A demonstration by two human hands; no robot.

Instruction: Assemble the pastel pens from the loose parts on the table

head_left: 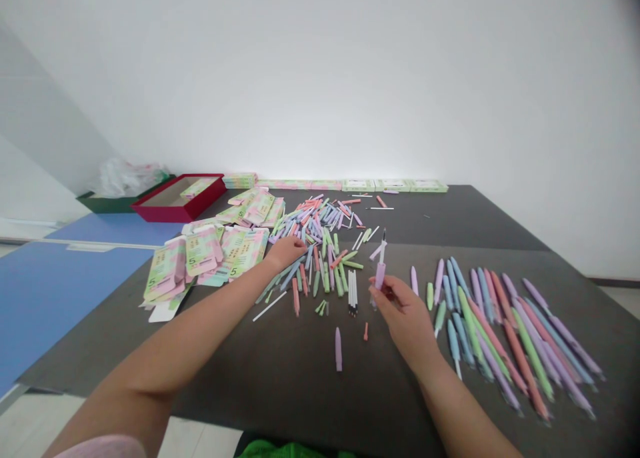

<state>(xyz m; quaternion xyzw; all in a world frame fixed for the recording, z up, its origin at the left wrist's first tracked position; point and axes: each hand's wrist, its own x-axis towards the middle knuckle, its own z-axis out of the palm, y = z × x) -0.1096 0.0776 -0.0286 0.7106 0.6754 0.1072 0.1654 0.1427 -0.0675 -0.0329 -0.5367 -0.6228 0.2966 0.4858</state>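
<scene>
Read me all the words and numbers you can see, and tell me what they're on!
"5": on several pink-and-green cartons at the left.
Other print on those cartons: too small and blurred to read.
Boxes along the wall: print too small to read.
Pens at the right: no text I can make out.
</scene>
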